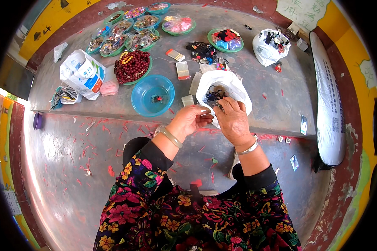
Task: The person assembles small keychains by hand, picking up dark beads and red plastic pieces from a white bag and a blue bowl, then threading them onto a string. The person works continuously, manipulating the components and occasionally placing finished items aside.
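My left hand (189, 120) and my right hand (231, 120) are close together in front of a white plastic bag (241, 95). The left fingers are curled in toward the thumb, with whatever they pinch too small to name. On the right, my bent fingers press together over a small dark piece that I cannot make out. Inside the open bag, just beyond the hands, lie dark cords or bands (215, 93). To the left stands a blue translucent basin (141, 99) with one small dark and red item (156, 99) at its bottom.
Dark red bead strings (134, 69) fill a green basin. Several basins of bagged trinkets (114, 43) stand farther back. A bundle of black bands (200, 51) lies beyond the bag. Another white bag (264, 51) is at right. The raised platform's edge (276, 129) runs below my hands.
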The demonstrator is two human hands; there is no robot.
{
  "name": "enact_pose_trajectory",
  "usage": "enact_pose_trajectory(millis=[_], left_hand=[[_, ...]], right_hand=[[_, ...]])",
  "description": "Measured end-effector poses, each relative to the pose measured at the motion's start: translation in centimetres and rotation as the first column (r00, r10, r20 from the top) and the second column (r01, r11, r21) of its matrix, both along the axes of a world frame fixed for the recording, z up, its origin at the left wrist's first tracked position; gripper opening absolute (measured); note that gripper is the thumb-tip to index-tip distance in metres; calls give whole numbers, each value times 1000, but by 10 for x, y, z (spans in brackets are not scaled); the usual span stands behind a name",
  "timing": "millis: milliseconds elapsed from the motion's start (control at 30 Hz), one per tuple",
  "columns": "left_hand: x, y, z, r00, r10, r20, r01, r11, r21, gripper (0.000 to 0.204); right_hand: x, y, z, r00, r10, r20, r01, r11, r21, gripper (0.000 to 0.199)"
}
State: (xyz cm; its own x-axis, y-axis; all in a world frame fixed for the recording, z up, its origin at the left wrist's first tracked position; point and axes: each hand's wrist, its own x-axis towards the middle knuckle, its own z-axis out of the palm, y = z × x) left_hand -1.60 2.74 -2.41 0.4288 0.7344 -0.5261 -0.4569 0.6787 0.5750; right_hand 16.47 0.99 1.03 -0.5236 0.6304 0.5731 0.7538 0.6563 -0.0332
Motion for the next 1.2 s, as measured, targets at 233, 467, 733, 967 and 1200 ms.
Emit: enact_pose_trajectory(millis=[233, 467, 733, 967, 1200], left_hand=[[5, -3, 15, 977, 17, -214, 23, 983, 184, 18], [7, 1, 13, 781, 214, -587, 263, 740, 619, 26], [9, 0, 8, 625, 506, -594, 514, 306, 802, 16], [7, -4, 19, 710, 201, -675, 414, 656, 631, 16], [11, -5, 18, 709, 177, -683, 472, 601, 645, 16]], right_hand=[[3, 1, 1, 1000, 4, -18, -3, 1000, 25, 20], [10, 4, 6, 995, 37, -89, -35, 999, 22, 16], [14, 5, 10, 982, 82, -169, -89, 996, -31, 11], [17, 5, 12, 982, 106, -159, -121, 989, -87, 10], [14, 3, 13, 962, 116, -248, -148, 982, -113, 7]])
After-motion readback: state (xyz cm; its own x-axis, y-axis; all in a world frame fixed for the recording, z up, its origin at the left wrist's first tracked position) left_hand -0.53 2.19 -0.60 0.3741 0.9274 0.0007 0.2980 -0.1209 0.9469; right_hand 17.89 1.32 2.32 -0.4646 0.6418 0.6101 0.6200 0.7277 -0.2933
